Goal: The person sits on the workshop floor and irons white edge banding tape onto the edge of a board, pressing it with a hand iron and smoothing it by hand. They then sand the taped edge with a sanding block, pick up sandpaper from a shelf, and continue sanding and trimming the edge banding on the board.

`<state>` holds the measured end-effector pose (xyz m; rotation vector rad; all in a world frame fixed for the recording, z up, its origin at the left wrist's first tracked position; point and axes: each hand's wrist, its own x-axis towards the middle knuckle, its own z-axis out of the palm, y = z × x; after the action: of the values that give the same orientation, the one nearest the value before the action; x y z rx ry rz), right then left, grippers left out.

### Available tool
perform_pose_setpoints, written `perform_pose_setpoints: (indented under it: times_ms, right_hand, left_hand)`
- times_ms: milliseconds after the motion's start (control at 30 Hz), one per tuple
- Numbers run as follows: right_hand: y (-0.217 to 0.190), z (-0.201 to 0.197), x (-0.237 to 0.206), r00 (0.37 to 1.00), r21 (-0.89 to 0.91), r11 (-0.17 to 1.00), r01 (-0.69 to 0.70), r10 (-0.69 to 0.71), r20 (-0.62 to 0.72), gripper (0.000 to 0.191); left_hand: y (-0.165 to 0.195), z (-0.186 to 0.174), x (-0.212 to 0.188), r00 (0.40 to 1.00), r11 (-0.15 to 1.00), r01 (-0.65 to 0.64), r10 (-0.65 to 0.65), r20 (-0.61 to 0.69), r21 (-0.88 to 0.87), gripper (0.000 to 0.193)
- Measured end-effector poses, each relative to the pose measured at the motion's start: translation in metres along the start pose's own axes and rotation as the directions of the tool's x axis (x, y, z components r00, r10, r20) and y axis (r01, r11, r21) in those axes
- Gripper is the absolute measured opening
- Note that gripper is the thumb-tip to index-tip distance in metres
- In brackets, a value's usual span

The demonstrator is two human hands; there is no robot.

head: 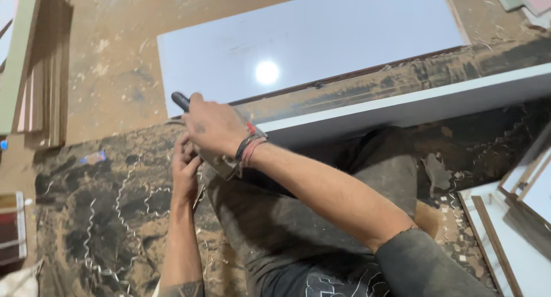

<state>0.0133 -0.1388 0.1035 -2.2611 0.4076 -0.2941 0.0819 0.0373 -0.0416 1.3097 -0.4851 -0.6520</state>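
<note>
— Dark trousers (pixel 321 216) are seen closest, one knee drawn up under the white board (pixel 402 105). How is the tool held?

— A dark-handled tool (pixel 182 100) is clasped fully by the right hand (pixel 213 126), its grip closed tight at the corner of the board, likely so the edge can be worked along.

— And the other hand?

— The left hand (pixel 185 172) is curled just beneath; whether anything is pinched there cannot be told, though the metal part seems to be steadied. Curled shavings (pixel 115 216) are scattered over the floor (pixel 109 61).
</note>
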Motion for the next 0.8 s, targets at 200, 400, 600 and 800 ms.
perform_pose_setpoints:
  times_ms: [200, 400, 600, 800]
  right_hand:
    - [0.058, -0.058, -0.034, 0.997, -0.005, 0.997, -0.076, 0.076, 0.021, 0.034]
    - [0.164, -0.185, -0.102, 0.982, -0.120, 0.984, -0.128, 0.109, -0.153, 0.048]
    - [0.213, -0.292, -0.160, 0.870, 0.089, 0.897, -0.434, 0.443, -0.217, 0.044]
    - [0.191, -0.283, -0.158, 0.888, 0.089, 0.913, -0.399, 0.409, -0.212, 0.040]
  left_hand:
    - [0.019, 0.006, -0.006, 0.990, 0.961, -0.135, 0.138, 0.004, 0.242, 0.051]
    - [0.034, 0.016, 0.007, 0.991, 0.905, -0.127, 0.131, 0.018, 0.406, 0.028]
    - [0.035, 0.012, 0.005, 0.994, 0.875, -0.107, 0.111, 0.019, 0.473, 0.026]
    - [0.035, 0.018, 0.004, 0.981, 0.832, -0.181, 0.192, 0.034, 0.525, 0.020]
